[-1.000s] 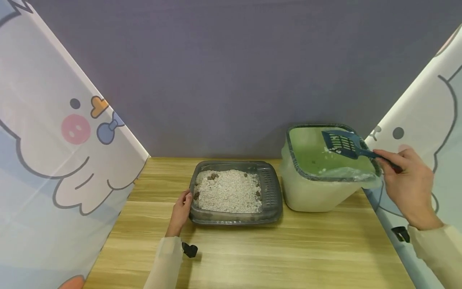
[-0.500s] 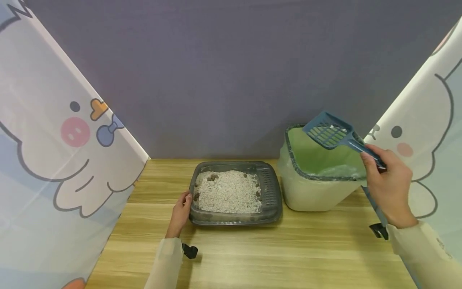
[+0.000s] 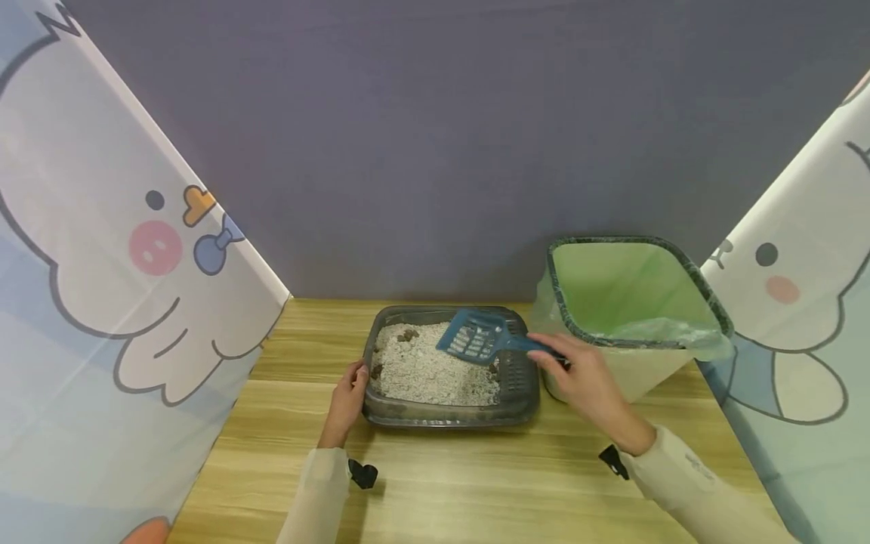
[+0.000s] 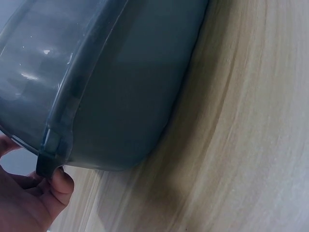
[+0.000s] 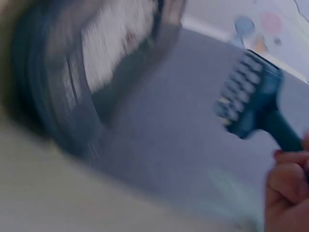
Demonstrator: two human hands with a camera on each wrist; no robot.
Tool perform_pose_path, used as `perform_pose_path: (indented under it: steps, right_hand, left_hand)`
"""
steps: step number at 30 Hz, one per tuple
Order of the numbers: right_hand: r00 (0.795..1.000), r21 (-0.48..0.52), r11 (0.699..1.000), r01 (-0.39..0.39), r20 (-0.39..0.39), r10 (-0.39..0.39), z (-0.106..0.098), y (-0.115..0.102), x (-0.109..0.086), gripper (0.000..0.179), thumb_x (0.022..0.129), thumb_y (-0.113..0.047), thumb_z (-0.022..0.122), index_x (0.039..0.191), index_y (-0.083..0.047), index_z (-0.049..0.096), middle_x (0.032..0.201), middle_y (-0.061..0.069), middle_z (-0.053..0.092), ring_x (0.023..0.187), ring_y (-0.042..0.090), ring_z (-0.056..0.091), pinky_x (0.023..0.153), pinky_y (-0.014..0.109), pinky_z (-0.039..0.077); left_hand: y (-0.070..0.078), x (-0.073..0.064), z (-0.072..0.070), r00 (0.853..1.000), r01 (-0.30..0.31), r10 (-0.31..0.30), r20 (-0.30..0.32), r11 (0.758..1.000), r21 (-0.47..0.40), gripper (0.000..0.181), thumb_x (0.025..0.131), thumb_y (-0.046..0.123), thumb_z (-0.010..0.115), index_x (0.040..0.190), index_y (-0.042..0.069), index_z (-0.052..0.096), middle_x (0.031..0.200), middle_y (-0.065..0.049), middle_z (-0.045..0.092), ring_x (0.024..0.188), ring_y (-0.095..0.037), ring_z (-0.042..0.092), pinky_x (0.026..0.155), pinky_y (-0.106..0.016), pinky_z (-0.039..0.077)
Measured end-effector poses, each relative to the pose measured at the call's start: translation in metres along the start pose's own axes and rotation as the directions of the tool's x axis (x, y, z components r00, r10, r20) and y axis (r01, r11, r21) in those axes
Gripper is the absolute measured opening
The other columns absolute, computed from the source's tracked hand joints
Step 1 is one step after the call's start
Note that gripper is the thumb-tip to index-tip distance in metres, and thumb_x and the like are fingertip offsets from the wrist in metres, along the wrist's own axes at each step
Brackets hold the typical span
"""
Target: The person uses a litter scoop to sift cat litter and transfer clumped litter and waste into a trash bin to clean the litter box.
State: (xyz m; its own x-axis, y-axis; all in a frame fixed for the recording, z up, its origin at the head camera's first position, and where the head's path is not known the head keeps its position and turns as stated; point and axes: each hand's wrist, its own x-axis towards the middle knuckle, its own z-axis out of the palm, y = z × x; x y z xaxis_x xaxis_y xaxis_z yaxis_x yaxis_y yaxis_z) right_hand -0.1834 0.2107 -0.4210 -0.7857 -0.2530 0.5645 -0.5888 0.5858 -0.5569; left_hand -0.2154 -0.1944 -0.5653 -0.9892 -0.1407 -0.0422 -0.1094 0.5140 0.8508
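Observation:
A dark grey litter box (image 3: 442,419) holds pale litter (image 3: 424,374) with several brown clumps (image 3: 408,335) along its edges. My left hand (image 3: 345,397) grips the box's left rim; in the left wrist view the thumb and fingers of that hand (image 4: 29,200) pinch the rim's corner. My right hand (image 3: 587,381) holds a blue slotted litter scoop (image 3: 504,341) by its handle, the blade above the right part of the litter. A few pale bits cling to the slots of the scoop (image 5: 268,87) in the right wrist view, where the box is blurred.
Just right of the box stands a pale bin (image 3: 642,370) with a dark rim and a greenish inside. A clear plastic liner (image 3: 680,334) folds over its front edge. Wood-grain tabletop (image 3: 462,483) lies in front. A grey wall (image 3: 421,151) rises behind, cartoon panels on both sides.
My right hand has carried the scoop leftward and down from over the bin to above the litter box. The left hand has kept its grip on the box's rim.

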Motion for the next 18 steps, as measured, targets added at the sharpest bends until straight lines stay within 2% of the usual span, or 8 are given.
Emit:
perform_pose_path:
  steps: [3,6,8,10,12,14,16,18]
  right_hand:
    - [0.972,0.022,0.986,-0.168,0.171,0.162,0.035,0.004,-0.006,0.034,0.091,-0.020,0.064,0.123,-0.007,0.064,0.111,0.011,0.064,0.048,0.002,0.040,0.057,0.027,0.043]
    - [0.911,0.028,0.946,-0.324,0.279,0.304,0.060,0.011,-0.012,0.036,0.094,-0.020,0.061,0.127,-0.007,0.060,0.120,0.015,0.059,0.043,0.007,0.037,0.053,0.029,0.041]
    - [0.875,0.026,0.923,-0.383,0.331,0.354,0.074,0.017,-0.011,0.037,0.096,-0.019,0.059,0.130,-0.006,0.057,0.123,0.016,0.056,0.044,0.011,0.039,0.053,0.030,0.041]
    - [0.853,-0.002,0.914,-0.406,0.359,0.379,0.087,0.023,-0.006,0.037,0.096,-0.019,0.058,0.131,-0.005,0.056,0.126,0.017,0.055,0.050,0.014,0.047,0.057,0.032,0.043]
    - [0.834,-0.018,0.906,-0.424,0.383,0.398,0.099,0.027,0.001,0.037,0.097,-0.019,0.057,0.131,-0.004,0.056,0.104,0.016,0.064,0.047,0.015,0.046,0.053,0.033,0.043]
    - [0.824,-0.044,0.903,-0.428,0.391,0.410,0.110,0.029,0.008,0.036,0.096,-0.018,0.058,0.130,-0.004,0.057,0.077,0.010,0.065,0.042,0.014,0.044,0.049,0.032,0.041]
    - [0.807,-0.051,0.893,-0.448,0.406,0.428,0.119,0.029,0.016,0.035,0.096,-0.018,0.058,0.128,-0.005,0.059,0.052,0.003,0.053,0.035,0.011,0.033,0.040,0.029,0.035]
    - [0.795,-0.053,0.886,-0.460,0.420,0.438,0.126,0.027,0.024,0.034,0.096,-0.017,0.058,0.127,-0.004,0.060,0.043,0.001,0.044,0.031,0.011,0.029,0.035,0.027,0.030]
  left_hand:
    - [-0.001,-0.001,0.000,1.000,-0.010,0.010,-0.012,1.000,0.002,0.054,0.101,0.047,0.036,0.140,0.010,0.045,0.119,-0.019,0.056,0.100,-0.033,0.055,0.080,-0.049,0.044]
    - [-0.001,-0.001,0.004,1.000,-0.016,0.016,-0.006,1.000,0.002,0.055,0.101,0.048,0.036,0.139,0.010,0.046,0.119,-0.017,0.056,0.100,-0.031,0.055,0.080,-0.048,0.044]
    - [-0.001,-0.002,0.006,1.000,-0.017,0.017,-0.012,1.000,-0.001,0.054,0.101,0.048,0.036,0.138,0.010,0.047,0.119,-0.016,0.057,0.100,-0.030,0.054,0.080,-0.047,0.044]
    - [-0.001,-0.002,0.006,1.000,-0.013,0.013,-0.016,1.000,-0.003,0.054,0.101,0.048,0.037,0.138,0.010,0.047,0.118,-0.015,0.057,0.099,-0.029,0.054,0.079,-0.046,0.044]
    - [0.000,-0.002,0.006,1.000,-0.010,0.010,-0.020,1.000,-0.008,0.053,0.101,0.047,0.037,0.139,0.011,0.047,0.117,-0.015,0.057,0.098,-0.029,0.055,0.078,-0.046,0.044]
    - [0.000,-0.003,0.005,1.000,-0.008,0.008,-0.017,1.000,-0.008,0.053,0.101,0.047,0.037,0.139,0.011,0.046,0.117,-0.016,0.056,0.097,-0.029,0.055,0.078,-0.046,0.044]
    - [0.000,-0.003,0.004,1.000,-0.009,0.009,-0.013,1.000,-0.008,0.054,0.101,0.047,0.037,0.140,0.011,0.045,0.117,-0.016,0.056,0.096,-0.029,0.055,0.077,-0.046,0.045]
    - [0.000,-0.003,0.002,1.000,-0.013,0.013,-0.014,1.000,-0.007,0.054,0.101,0.046,0.036,0.140,0.010,0.045,0.116,-0.016,0.056,0.096,-0.029,0.055,0.076,-0.045,0.045]
